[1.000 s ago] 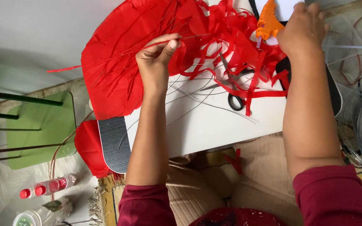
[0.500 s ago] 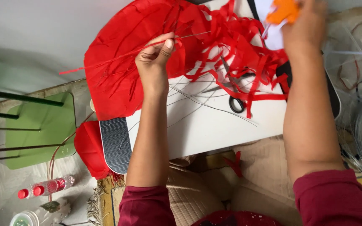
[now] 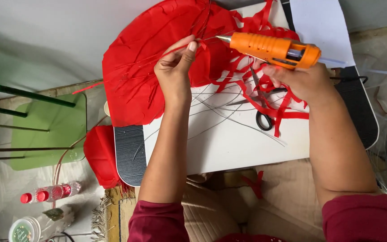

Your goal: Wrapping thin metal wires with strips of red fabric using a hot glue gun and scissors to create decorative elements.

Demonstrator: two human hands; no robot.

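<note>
Nearest, the left hand (image 3: 175, 74) pinches a thin wire against the big red paper shape (image 3: 144, 67), fingers closed on it. The right hand (image 3: 303, 83), raised a moment ago, has come down and now grips an orange glue gun (image 3: 269, 47), nozzle aimed at the pinch, so gluing looks close. Scissors (image 3: 263, 118) lie among red scraps on the white board (image 3: 229, 143); 2 bottles (image 3: 45, 195) lie on the floor.

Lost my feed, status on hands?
Left hand pinching red paper. Right hand gripping orange glue gun, nozzle near pinch. Scissors lie under strips.
</note>
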